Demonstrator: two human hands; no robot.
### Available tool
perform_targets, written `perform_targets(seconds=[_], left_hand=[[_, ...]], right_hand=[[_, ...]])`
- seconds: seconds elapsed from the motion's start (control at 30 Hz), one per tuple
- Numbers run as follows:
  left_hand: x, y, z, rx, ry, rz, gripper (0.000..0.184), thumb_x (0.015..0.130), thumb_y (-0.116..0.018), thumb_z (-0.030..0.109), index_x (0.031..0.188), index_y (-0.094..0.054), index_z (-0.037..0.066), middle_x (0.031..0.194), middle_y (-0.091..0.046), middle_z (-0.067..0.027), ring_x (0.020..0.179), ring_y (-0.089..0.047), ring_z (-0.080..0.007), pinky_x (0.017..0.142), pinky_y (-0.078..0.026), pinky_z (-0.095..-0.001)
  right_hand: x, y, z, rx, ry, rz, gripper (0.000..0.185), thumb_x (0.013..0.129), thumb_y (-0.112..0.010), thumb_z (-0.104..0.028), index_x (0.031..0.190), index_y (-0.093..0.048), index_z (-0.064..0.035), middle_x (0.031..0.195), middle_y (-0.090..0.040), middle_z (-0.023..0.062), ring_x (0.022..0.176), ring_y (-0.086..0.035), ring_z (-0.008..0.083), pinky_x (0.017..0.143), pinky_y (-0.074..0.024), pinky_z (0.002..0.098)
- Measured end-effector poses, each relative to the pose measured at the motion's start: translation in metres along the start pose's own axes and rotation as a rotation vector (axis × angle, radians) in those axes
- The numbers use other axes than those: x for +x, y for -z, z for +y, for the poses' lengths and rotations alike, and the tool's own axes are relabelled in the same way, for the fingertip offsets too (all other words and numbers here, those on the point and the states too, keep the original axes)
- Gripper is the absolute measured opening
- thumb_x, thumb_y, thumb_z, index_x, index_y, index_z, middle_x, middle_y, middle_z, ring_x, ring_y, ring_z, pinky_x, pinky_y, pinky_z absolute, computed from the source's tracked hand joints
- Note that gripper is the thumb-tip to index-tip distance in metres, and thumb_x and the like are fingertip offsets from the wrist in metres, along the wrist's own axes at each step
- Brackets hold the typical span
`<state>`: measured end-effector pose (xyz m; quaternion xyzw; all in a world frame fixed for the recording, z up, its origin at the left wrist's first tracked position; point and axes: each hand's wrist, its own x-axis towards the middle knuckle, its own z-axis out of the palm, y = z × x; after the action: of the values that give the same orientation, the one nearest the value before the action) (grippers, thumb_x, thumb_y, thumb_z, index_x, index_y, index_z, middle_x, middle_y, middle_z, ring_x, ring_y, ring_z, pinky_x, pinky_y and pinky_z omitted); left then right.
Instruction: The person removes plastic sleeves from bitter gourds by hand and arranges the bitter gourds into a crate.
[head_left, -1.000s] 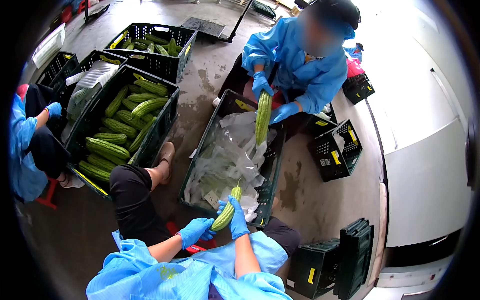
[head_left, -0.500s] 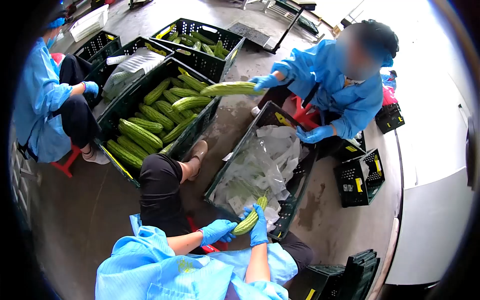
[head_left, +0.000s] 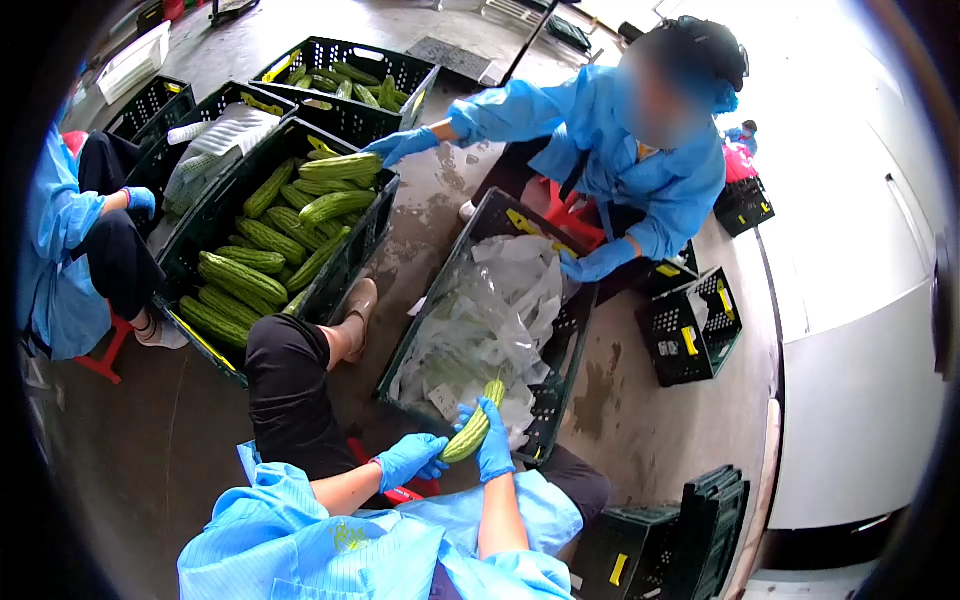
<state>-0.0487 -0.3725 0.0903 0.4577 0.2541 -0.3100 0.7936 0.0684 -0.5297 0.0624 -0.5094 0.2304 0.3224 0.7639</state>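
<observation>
A green ridged gourd slants upward between my two blue-gloved hands, over the near end of a dark crate lined with crumpled clear plastic. My right hand is wrapped round the gourd's middle. At its lower end are the closed fingers of my left hand; whether they grip it is hard to tell. Across the crate, a co-worker's outstretched gloved hand is beside a large gourd at the top of a full crate of gourds. The co-worker's other hand rests near the lined crate's edge.
Another crate of gourds stands behind the full one. At the left sits a second person. Small crates stand at the right, and stacked dark crates at the lower right. My knee is beside the full crate.
The co-worker's long gourd has gone from above the lined crate to the full crate, where the hand now reaches. The view has shifted; my hands still have the same gourd between them.
</observation>
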Motion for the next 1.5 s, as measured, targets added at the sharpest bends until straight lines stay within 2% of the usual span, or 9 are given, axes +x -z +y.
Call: perform_targets(seconds=[0.37,0.8,0.97,1.07,1.5], left_hand=[[0.002,0.002,0.0,-0.016,0.019,-0.02,0.036,0.098,-0.05,0.042,0.103,-0.061,0.009,0.09,-0.069,-0.008,0.069,-0.064,-0.0152,0.062,-0.052,-0.029],[0.003,0.002,-0.002,0.025,-0.014,-0.027,0.037,0.098,-0.05,0.043,0.102,-0.061,0.008,0.089,-0.07,-0.0084,0.069,-0.065,-0.0156,0.062,-0.052,-0.0283],[0.003,0.002,-0.003,-0.002,-0.02,-0.022,0.038,0.098,-0.051,0.042,0.103,-0.062,0.006,0.09,-0.07,-0.0119,0.069,-0.067,-0.0186,0.064,-0.054,-0.0306],[0.005,0.004,-0.004,-0.003,-0.003,-0.035,0.036,0.097,-0.05,0.044,0.101,-0.061,0.009,0.09,-0.07,-0.0073,0.069,-0.064,-0.0145,0.062,-0.052,-0.0288],[0.01,0.006,-0.009,0.017,-0.007,-0.033,0.037,0.097,-0.05,0.043,0.104,-0.062,0.009,0.09,-0.07,-0.0083,0.068,-0.065,-0.0152,0.061,-0.052,-0.0279]], right_hand=[[0.003,0.0,-0.002,0.021,0.001,-0.037,0.042,0.089,-0.064,-0.039,0.122,-0.056,-0.0155,0.108,-0.065,0.0167,0.077,-0.064,0.0234,0.07,-0.0565,0.0386],[0.005,0.002,0.001,0.023,0.002,-0.037,0.041,0.089,-0.064,-0.04,0.12,-0.057,-0.014,0.103,-0.066,0.0149,0.073,-0.064,0.0242,0.068,-0.0559,0.0378],[0.006,0.003,0.001,0.023,-0.006,-0.04,0.043,0.089,-0.063,-0.04,0.122,-0.056,-0.0133,0.103,-0.066,0.0161,0.076,-0.064,0.0248,0.069,-0.0562,0.0385],[0.008,0.005,0.002,0.032,0.006,-0.059,0.043,0.089,-0.063,-0.04,0.123,-0.056,-0.0133,0.104,-0.066,0.0162,0.077,-0.064,0.0248,0.07,-0.0562,0.0387],[0.008,0.006,0.003,-0.032,0.022,-0.066,0.041,0.091,-0.06,-0.04,0.123,-0.056,-0.0141,0.108,-0.065,0.0166,0.082,-0.064,0.0249,0.073,-0.0566,0.0393]])
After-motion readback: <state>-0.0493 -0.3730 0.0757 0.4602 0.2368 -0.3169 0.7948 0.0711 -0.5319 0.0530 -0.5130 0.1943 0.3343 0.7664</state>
